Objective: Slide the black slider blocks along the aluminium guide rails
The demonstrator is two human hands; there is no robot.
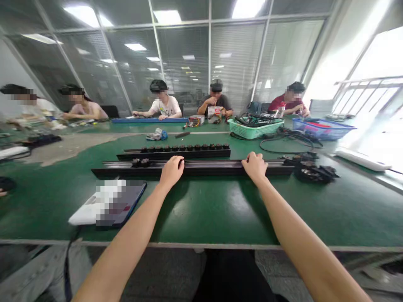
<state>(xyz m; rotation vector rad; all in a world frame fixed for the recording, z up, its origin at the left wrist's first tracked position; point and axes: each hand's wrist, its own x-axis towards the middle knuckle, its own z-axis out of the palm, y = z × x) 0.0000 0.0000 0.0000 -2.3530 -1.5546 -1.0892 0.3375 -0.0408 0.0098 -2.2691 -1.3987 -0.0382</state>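
Note:
A long black rail (214,167) with a shiny metal channel lies crosswise on the green table in front of me. My left hand (172,170) is closed on it left of its middle, fingers curled over the top. Further right, my right hand (255,166) also grips it, knuckles up; the fingertips of both hands are partly hidden. Two small black parts (140,162) sit on the rail near its left end. Just behind lies a second black rail (176,154) topped by a row of several black parts.
A pile of black parts (316,170) lies by the rail's right end. Left front are a white item (85,209) and a dark tablet-like item (135,201). Behind stand a green basket (252,132), a blue basket (324,132) and cables (283,144). Several people sit across the table.

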